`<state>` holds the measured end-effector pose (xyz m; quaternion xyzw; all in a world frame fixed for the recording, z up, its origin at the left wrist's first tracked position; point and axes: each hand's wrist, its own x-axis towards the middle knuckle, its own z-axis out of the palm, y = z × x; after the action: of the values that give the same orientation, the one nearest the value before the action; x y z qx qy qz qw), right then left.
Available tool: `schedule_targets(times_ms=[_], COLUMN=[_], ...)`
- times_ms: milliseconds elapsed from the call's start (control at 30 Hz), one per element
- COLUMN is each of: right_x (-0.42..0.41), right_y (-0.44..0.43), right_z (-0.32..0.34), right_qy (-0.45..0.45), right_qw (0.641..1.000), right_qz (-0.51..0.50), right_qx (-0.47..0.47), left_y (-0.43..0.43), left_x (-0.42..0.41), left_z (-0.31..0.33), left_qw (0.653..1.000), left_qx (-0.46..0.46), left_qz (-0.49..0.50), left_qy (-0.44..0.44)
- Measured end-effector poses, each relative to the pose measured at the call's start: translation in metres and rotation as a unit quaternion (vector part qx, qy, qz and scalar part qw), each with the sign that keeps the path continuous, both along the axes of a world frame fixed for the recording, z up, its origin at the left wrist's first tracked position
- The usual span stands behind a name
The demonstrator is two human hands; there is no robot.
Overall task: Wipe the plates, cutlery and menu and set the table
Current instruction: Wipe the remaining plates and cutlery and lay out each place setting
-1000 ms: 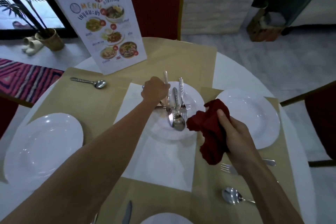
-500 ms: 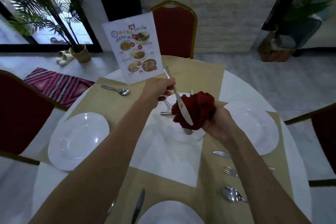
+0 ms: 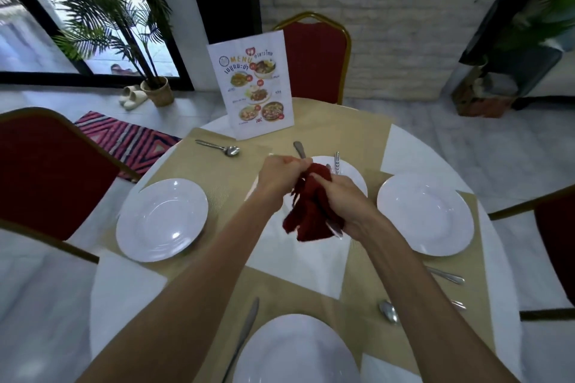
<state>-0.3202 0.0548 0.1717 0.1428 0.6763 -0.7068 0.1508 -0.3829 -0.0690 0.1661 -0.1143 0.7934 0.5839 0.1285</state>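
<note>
My left hand (image 3: 278, 172) grips the handle of a table knife (image 3: 299, 148), held above the middle white plate (image 3: 354, 179). My right hand (image 3: 340, 204) clutches a dark red cloth (image 3: 311, 211) wrapped around the knife's blade; only the blade tip shows below the cloth. More cutlery (image 3: 337, 162) lies on the middle plate, mostly hidden behind my hands. White plates sit at the left (image 3: 161, 219), right (image 3: 424, 213) and near edge (image 3: 295, 351). A standing menu (image 3: 252, 85) is at the far side.
The round table has tan placemats (image 3: 217, 171). A spoon (image 3: 217, 147) lies far left, a knife (image 3: 242, 336) by the near plate, a spoon (image 3: 389, 311) and knife handle (image 3: 445, 274) near right. Red chairs (image 3: 46, 171) surround the table.
My left hand lifted the knife off the middle plate. My right hand brought the red cloth over and closed it around the blade. The view has tilted up.
</note>
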Motion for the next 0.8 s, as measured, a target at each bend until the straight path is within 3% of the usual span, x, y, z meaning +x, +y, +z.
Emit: schedule_targets(times_ms=[100, 233, 433, 567, 633, 700, 800], right_x=[0.014, 0.039, 0.051, 0.077, 0.084, 0.084, 0.081], right_y=[-0.012, -0.007, -0.008, 0.018, 0.032, 0.035, 0.021], right_z=[0.001, -0.012, -0.008, -0.013, -0.020, -0.028, -0.019], right_qy=[-0.014, -0.001, 0.000, -0.036, -0.063, -0.121, -0.142], right_qw=[1.000, 0.997, 0.992, 0.994, 0.994, 0.975, 0.948], right_qz=[-0.005, 0.062, 0.102, 0.103, 0.057, 0.000, -0.042], right_qx=[-0.018, 0.036, 0.079, 0.003, -0.069, -0.185, -0.282], left_y=[-0.008, -0.026, -0.021, -0.049, -0.057, -0.047, -0.016], left_x=[0.011, 0.021, 0.061, 0.056, 0.064, 0.080, 0.111], left_z=[0.005, 0.008, -0.005, 0.014, 0.018, 0.021, 0.019], left_qw=[1.000, 0.996, 0.994, 0.967, 0.953, 0.955, 0.959], left_qx=[-0.006, 0.018, 0.040, 0.074, 0.064, 0.022, -0.071], left_qz=[0.018, 0.089, 0.100, 0.241, 0.282, 0.268, 0.155], left_qy=[-0.002, 0.002, -0.016, 0.049, 0.087, 0.127, 0.228])
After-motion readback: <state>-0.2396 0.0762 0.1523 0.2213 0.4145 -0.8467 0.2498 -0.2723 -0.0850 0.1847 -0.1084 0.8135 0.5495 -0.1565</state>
